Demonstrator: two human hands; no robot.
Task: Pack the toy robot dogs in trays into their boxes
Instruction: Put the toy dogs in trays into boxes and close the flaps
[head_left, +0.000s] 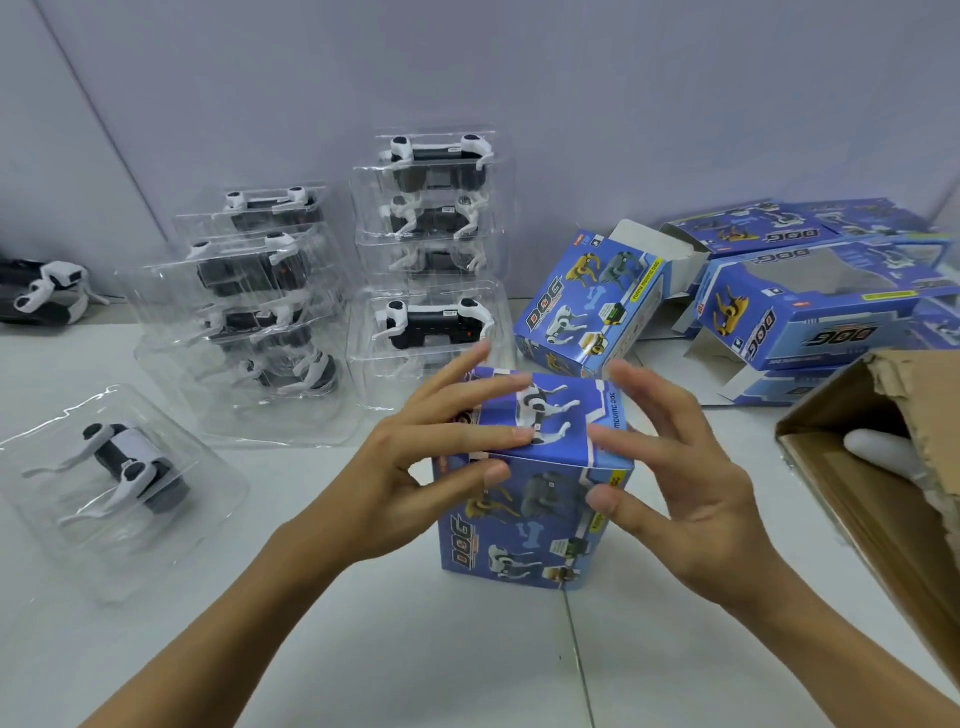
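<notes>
Closing: the top flap of the box (535, 478) is pressed flat at table centre.
Left hand (415, 462): fingers straight on the top, thumb on the front.
Right hand (675, 467): fingers spread at the right edge.
Next: probably a tray (109, 488) is taken and an open box (592, 312).
Hidden: the box contents are not seen; the carton (883, 467) is cut off.

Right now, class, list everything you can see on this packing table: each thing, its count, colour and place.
closed box: one, blue, upright at centre between both hands
open boxes: several, blue, far right
upright box: one, blue, behind the closed box
stacked trays: two stacks, clear, holding black-and-white dogs, at back
single tray: one, clear, left
loose dog: one, black-and-white, far left
carton: one, brown, right edge
left hand: fingers on box top
right hand: fingers on box top
</notes>
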